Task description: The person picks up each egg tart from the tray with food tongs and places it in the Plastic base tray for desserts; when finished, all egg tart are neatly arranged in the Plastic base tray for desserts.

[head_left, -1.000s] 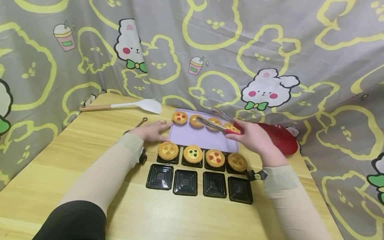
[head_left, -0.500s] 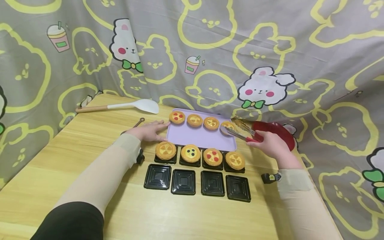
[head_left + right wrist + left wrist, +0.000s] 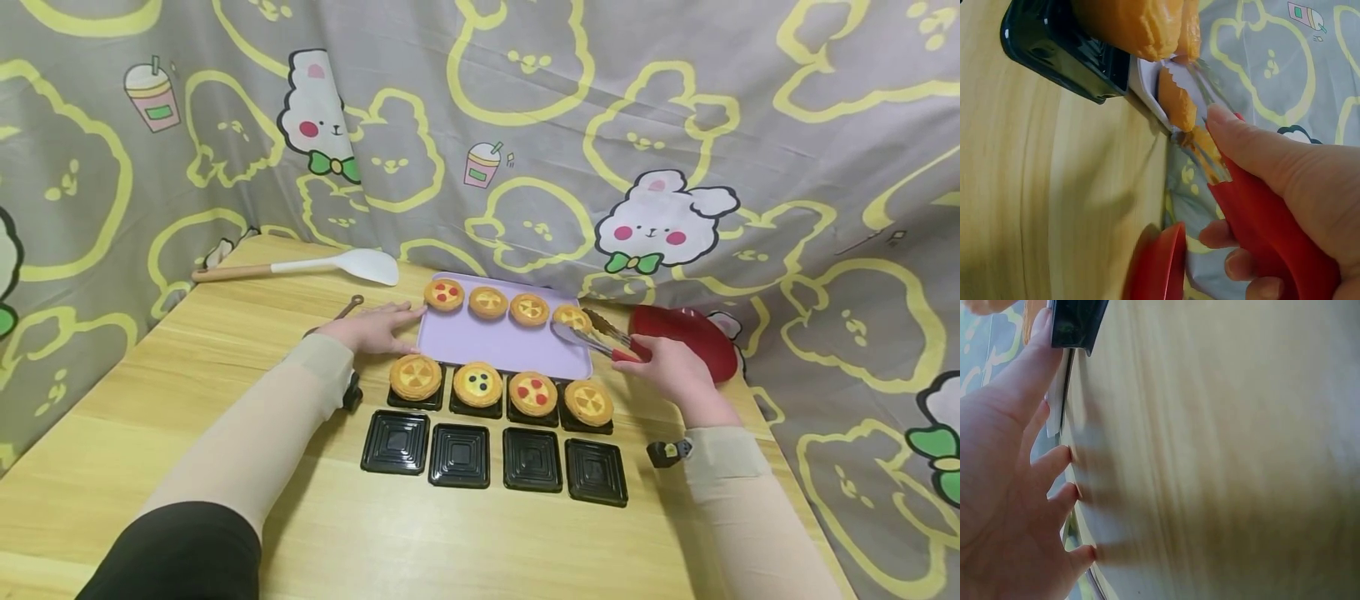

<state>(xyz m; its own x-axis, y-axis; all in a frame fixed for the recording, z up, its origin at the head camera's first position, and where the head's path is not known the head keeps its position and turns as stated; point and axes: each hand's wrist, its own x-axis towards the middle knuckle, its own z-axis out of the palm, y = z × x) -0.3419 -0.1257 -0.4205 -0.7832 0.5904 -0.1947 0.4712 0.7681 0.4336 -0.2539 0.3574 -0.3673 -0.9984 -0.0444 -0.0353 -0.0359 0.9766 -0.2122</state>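
My right hand point(image 3: 678, 373) grips a pair of tongs point(image 3: 1257, 212) by the red handles. The metal ends stand spread on either side of the rightmost egg tart point(image 3: 572, 317) on the lilac tray point(image 3: 498, 342); whether they touch it I cannot tell. Further left along the tray's back edge lie a plain tart point(image 3: 529, 309), another plain tart point(image 3: 488, 302) and a red-dotted tart point(image 3: 444, 294). With fingers extended, my left hand point(image 3: 377, 329) rests at the tray's left end. Its thumb reaches near a black holder point(image 3: 1077, 324) in the left wrist view.
In front of the tray, several tarts sit on black square holders, among them a blue-dotted tart point(image 3: 478, 382). Nearer me runs a row of bare black holders point(image 3: 459, 455). A white spatula point(image 3: 367, 265) lies back left. A red bowl-like object point(image 3: 686, 337) stands at the right.
My right hand has moved the tongs rightward from above the middle tarts and lowered them around the rightmost tart. My left hand stays at the tray's left end.
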